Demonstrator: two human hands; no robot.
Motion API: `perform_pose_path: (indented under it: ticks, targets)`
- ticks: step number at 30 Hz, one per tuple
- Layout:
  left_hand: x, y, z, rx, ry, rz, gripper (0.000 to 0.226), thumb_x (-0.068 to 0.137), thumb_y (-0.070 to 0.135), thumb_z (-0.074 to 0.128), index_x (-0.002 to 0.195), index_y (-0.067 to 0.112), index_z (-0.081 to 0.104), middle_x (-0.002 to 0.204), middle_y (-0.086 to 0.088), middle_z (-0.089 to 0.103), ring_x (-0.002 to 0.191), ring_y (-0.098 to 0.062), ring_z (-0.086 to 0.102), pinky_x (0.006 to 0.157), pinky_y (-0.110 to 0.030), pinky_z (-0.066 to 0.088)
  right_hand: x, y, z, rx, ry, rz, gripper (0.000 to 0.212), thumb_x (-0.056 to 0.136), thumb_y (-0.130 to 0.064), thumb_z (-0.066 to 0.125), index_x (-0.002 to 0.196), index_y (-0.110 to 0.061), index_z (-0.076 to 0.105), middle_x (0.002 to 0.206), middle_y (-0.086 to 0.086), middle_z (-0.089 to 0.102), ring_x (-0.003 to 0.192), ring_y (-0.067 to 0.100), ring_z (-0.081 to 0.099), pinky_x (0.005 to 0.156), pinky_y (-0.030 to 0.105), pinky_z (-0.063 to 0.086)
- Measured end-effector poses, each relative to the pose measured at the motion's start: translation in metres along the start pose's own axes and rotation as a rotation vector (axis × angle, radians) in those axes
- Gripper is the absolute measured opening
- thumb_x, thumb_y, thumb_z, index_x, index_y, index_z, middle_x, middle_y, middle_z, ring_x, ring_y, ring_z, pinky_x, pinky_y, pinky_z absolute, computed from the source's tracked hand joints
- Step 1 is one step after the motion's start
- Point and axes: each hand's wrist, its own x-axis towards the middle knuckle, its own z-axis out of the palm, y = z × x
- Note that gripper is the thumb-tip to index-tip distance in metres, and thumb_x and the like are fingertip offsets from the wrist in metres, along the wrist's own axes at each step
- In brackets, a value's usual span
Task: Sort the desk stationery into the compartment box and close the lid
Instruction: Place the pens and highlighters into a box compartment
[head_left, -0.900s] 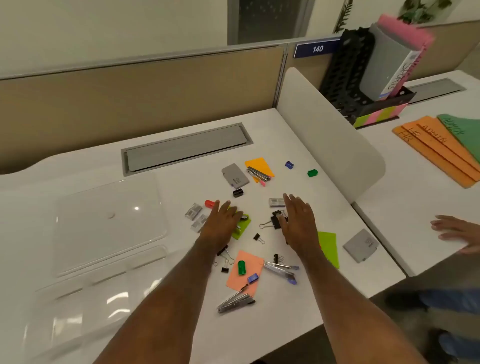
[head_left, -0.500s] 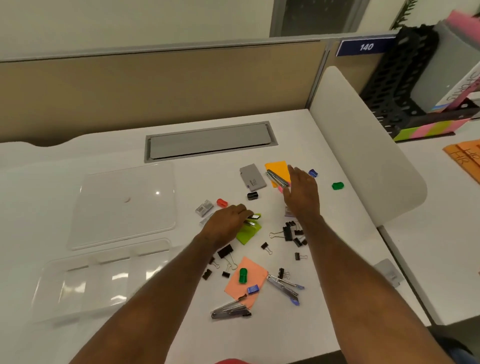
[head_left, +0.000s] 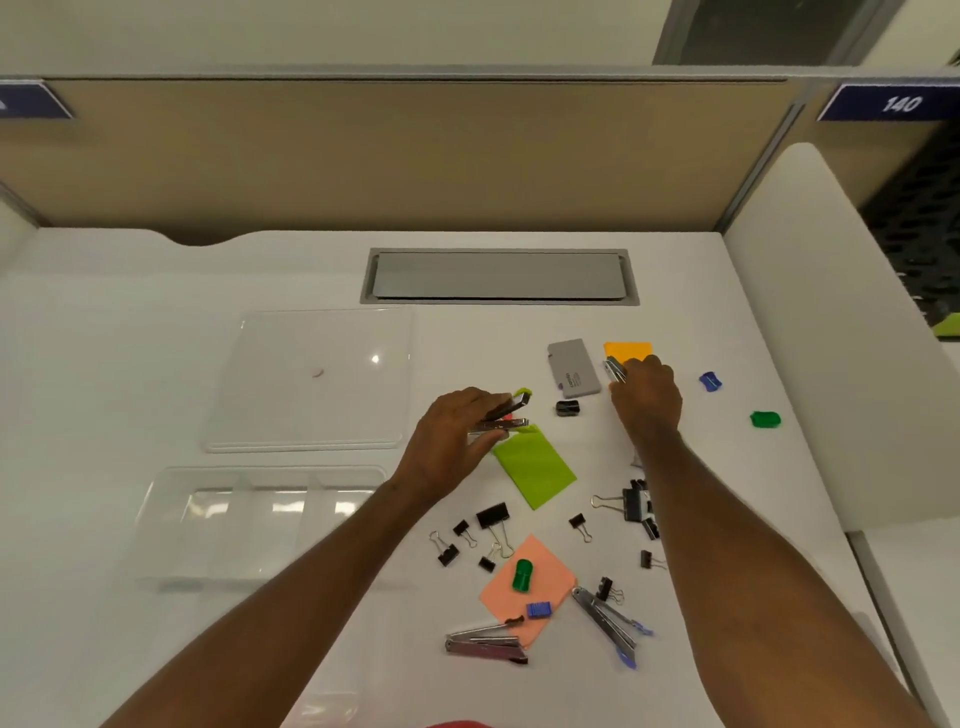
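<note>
Binder clips (head_left: 492, 519), sharpeners (head_left: 521, 574) and sticky notes (head_left: 535, 465) crowd our desk (head_left: 156, 291); the empty compartment box (head_left: 260, 525) sits left, lid (head_left: 317, 379) off. Our left hand (head_left: 452, 441) now grips a lifted staple remover (head_left: 506, 415); our right hand (head_left: 647, 397) has reached and pinches another (head_left: 614, 370).

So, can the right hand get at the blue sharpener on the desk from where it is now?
Probably yes. The blue sharpener lies alone on bare desk just to the right of the right hand, with nothing between them. But that hand already grips a stapler, so its fingers are not free.
</note>
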Motion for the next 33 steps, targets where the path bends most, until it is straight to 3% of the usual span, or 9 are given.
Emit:
perform_pose_path:
  ticks: [4, 8, 11, 14, 17, 21, 25, 28, 33]
  targets:
    - [-0.013, -0.005, -0.016, -0.032, 0.073, -0.048, 0.051, 0.087, 0.02, 0.074, 0.135, 0.013, 0.059, 0.114, -0.003, 0.069, 0.102, -0.019, 0.064, 0.092, -0.039, 0.052, 0.0, 0.002, 0.002, 0.066, 0.052, 0.015, 0.027, 0.095, -0.022, 0.057, 0.115, -0.005, 0.061, 0.118, 0.017, 0.056, 0.111, 0.036, 0.053, 0.083, 0.042, 0.047]
    - [-0.027, -0.012, -0.033, -0.094, 0.089, -0.128, 0.061, 0.089, 0.026, 0.072, 0.145, 0.022, 0.048, 0.117, 0.0, 0.067, 0.106, -0.015, 0.062, 0.097, -0.037, 0.051, -0.01, -0.004, -0.002, 0.316, 0.221, 0.137, 0.029, 0.096, -0.031, 0.057, 0.108, -0.006, 0.065, 0.107, 0.02, 0.06, 0.099, 0.039, 0.059, 0.075, 0.037, 0.045]
    - [-0.043, -0.02, -0.05, -0.147, 0.125, -0.123, 0.064, 0.088, 0.028, 0.073, 0.145, 0.031, 0.044, 0.119, 0.006, 0.066, 0.108, -0.008, 0.062, 0.099, -0.035, 0.051, -0.026, -0.019, -0.011, 0.497, 0.338, 0.116, 0.02, 0.091, -0.027, 0.064, 0.103, -0.012, 0.066, 0.102, 0.015, 0.063, 0.093, 0.033, 0.061, 0.071, 0.03, 0.036]
    - [-0.064, -0.031, -0.069, -0.183, 0.164, -0.127, 0.067, 0.086, 0.03, 0.075, 0.145, 0.036, 0.043, 0.119, 0.013, 0.065, 0.108, -0.007, 0.063, 0.098, -0.029, 0.051, -0.049, -0.041, -0.022, 0.675, 0.405, 0.076, 0.017, 0.089, -0.027, 0.067, 0.103, -0.016, 0.066, 0.1, 0.01, 0.066, 0.089, 0.026, 0.062, 0.07, 0.024, 0.039]
    - [-0.09, -0.046, -0.091, -0.184, 0.187, -0.135, 0.068, 0.085, 0.032, 0.077, 0.144, 0.037, 0.044, 0.12, 0.019, 0.063, 0.108, -0.008, 0.063, 0.097, -0.024, 0.05, -0.073, -0.072, -0.032, 0.79, 0.445, 0.011, 0.02, 0.087, -0.021, 0.07, 0.105, -0.015, 0.066, 0.102, 0.004, 0.068, 0.084, 0.02, 0.062, 0.063, 0.006, 0.041]
    - [-0.129, -0.065, -0.126, -0.185, 0.211, -0.172, 0.067, 0.083, 0.034, 0.078, 0.142, 0.037, 0.047, 0.117, 0.021, 0.064, 0.105, -0.011, 0.066, 0.094, -0.023, 0.051, -0.111, -0.12, -0.037, 0.92, 0.418, -0.059, 0.026, 0.085, -0.021, 0.074, 0.108, -0.012, 0.066, 0.102, 0.004, 0.071, 0.081, 0.022, 0.066, 0.07, 0.034, 0.055]
    - [-0.169, -0.088, -0.161, -0.171, 0.237, -0.234, 0.062, 0.081, 0.033, 0.079, 0.136, 0.036, 0.052, 0.111, 0.018, 0.07, 0.094, -0.011, 0.069, 0.092, -0.034, 0.052, -0.153, -0.176, -0.031, 0.988, 0.37, -0.134, 0.024, 0.082, -0.019, 0.076, 0.105, -0.018, 0.065, 0.097, -0.004, 0.07, 0.077, 0.01, 0.064, 0.068, 0.019, 0.052]
    - [-0.197, -0.109, -0.182, -0.107, 0.276, -0.277, 0.061, 0.081, 0.031, 0.081, 0.135, 0.032, 0.054, 0.104, 0.014, 0.071, 0.092, -0.009, 0.068, 0.093, -0.043, 0.051, -0.183, -0.219, -0.021, 1.03, 0.298, -0.156, 0.026, 0.081, -0.016, 0.077, 0.104, -0.016, 0.066, 0.093, -0.006, 0.071, 0.073, 0.003, 0.064, 0.067, 0.015, 0.051]
    - [-0.228, -0.142, -0.208, -0.043, 0.343, -0.324, 0.065, 0.081, 0.039, 0.076, 0.139, 0.028, 0.051, 0.099, 0.015, 0.068, 0.097, -0.006, 0.064, 0.099, -0.041, 0.047, -0.227, -0.283, -0.001, 1.073, 0.175, -0.247, 0.027, 0.081, -0.013, 0.077, 0.104, -0.017, 0.065, 0.09, -0.012, 0.069, 0.074, 0.004, 0.065, 0.065, 0.013, 0.05]
